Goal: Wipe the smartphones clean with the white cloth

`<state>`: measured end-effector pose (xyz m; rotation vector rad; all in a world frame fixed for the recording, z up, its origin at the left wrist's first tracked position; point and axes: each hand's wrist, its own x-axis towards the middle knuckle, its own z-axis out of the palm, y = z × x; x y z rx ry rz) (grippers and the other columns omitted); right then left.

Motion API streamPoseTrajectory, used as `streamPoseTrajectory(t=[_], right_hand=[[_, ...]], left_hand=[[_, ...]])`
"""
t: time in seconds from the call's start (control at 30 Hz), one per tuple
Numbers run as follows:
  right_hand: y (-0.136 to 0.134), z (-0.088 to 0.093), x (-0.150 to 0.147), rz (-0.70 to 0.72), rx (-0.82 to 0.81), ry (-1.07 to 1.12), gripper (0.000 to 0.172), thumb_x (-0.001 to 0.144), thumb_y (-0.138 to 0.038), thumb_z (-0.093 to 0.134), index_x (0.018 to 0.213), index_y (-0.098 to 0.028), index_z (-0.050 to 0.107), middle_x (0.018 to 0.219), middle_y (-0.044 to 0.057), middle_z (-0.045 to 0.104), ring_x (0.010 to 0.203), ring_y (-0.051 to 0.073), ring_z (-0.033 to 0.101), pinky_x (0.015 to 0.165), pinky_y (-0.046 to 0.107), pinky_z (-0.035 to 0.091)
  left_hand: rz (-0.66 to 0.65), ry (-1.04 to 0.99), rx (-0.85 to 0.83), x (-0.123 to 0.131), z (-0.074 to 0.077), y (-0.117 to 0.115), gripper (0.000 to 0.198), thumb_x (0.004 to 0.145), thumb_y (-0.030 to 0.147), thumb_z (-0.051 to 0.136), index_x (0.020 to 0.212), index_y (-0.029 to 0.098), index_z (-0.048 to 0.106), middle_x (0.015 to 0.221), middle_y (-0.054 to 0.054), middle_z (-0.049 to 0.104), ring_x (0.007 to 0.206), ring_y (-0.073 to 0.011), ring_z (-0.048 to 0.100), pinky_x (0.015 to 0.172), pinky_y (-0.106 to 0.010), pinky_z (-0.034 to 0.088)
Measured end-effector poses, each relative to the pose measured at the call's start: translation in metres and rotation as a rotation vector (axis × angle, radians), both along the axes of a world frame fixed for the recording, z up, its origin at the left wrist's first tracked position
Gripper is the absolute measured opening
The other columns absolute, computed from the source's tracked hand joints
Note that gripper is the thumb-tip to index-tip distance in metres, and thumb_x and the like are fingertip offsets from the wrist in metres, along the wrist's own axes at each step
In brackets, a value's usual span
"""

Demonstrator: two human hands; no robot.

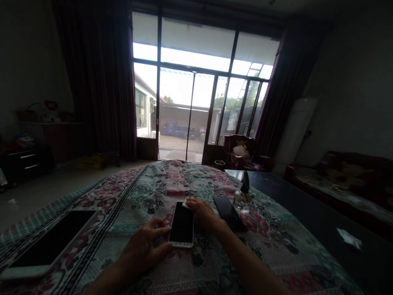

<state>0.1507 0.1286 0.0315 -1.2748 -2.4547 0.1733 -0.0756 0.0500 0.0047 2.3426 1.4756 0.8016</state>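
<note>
The left hand point(144, 250) lies open against a smartphone point(181, 225), bracing it on the floral cloth point(147, 192). The right hand point(201, 213) presses a white wipe point(185, 204) onto the phone's top edge.

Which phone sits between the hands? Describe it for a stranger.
On the floral cloth over the table, three phones lie in a row. Pick the middle one, pale-rimmed, between the left hand and right hand. Only it has a white wipe pressed at its top corner.

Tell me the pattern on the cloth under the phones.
The tablecloth has a red, green and black floral pattern, clearest in the head view.
</note>
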Motion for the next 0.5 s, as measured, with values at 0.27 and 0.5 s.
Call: streamPoseTrajectory(t=[0.27,0.5], right_hand=[[-0.019,-0.001,-0.031,0.237,0.002,-0.028,0.042,0.082,-0.005,0.047,0.112,-0.025,0.067,0.127,0.004,0.063,0.119,0.02,0.053,0.098,0.033,0.04],[-0.033,0.007,-0.005,0.243,-0.015,-0.028,0.041,0.084,-0.004,0.045,0.112,-0.023,0.068,0.123,0.006,0.065,0.117,0.02,0.056,0.1,0.033,0.041]], left_hand=[[-0.005,0.01,0.01,0.0,-0.002,0.002,0.03,0.08,0.04,0.068,0.107,0.03,0.075,0.119,-0.007,0.065,0.109,-0.0263,0.062,0.096,-0.039,0.049],[-0.017,0.013,0.02,0.0,-0.001,0.001,0.031,0.079,0.036,0.068,0.109,0.031,0.074,0.116,-0.007,0.066,0.109,-0.0266,0.062,0.094,-0.038,0.05]])
